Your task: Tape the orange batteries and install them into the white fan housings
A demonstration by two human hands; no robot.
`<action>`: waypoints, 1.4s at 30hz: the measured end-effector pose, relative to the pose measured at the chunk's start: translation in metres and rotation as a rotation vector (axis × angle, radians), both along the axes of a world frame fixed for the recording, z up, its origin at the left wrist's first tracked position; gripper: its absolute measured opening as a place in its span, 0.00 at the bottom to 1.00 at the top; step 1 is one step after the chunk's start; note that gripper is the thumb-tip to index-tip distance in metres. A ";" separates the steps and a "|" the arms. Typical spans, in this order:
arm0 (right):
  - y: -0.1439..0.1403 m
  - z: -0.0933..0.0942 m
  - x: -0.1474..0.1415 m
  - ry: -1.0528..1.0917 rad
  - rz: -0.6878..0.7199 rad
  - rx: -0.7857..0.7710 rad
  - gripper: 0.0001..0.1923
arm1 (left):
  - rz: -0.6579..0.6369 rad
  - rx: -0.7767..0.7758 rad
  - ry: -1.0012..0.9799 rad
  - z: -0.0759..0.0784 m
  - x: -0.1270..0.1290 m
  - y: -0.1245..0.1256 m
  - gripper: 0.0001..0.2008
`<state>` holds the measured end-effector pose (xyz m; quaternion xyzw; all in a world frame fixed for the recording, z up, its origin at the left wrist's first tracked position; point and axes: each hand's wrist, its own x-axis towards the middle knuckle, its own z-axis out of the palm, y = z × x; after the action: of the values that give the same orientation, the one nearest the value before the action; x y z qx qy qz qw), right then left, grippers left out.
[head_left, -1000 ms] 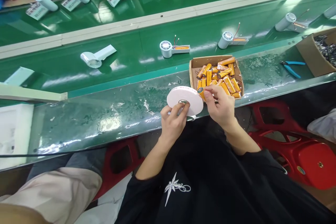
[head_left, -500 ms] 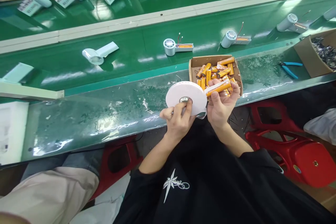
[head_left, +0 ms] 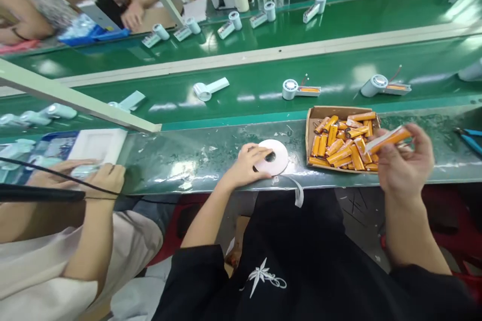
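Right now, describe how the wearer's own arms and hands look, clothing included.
The left hand and right hand are ungloved, with no rings or watch visible. Both forearms are bare below the short black sleeves of a black top, whose front bears a white star-like emblem.

An orange cylindrical cell (head_left: 391,139) sits between the thumb and fingers of the right hand (head_left: 406,165), tilted, its free end jutting leftward and slightly down from the grip, a pale strip along its upper side. Under the left hand's (head_left: 246,164) fingertips lies a flat white roll (head_left: 279,156), round, holed in the middle; its loose tail (head_left: 298,194) droops right of that hand.
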<state>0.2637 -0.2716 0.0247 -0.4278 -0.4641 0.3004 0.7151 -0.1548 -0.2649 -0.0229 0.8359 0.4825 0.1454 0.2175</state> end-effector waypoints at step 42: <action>0.058 0.021 -0.054 -0.643 0.255 0.007 0.19 | -0.129 -0.008 -0.033 0.015 0.001 0.246 0.04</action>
<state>0.2092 -0.2137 0.0453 -0.4367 -0.7164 0.2356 0.4904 -0.1536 -0.0187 -0.0080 0.8620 0.4243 0.1428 0.2378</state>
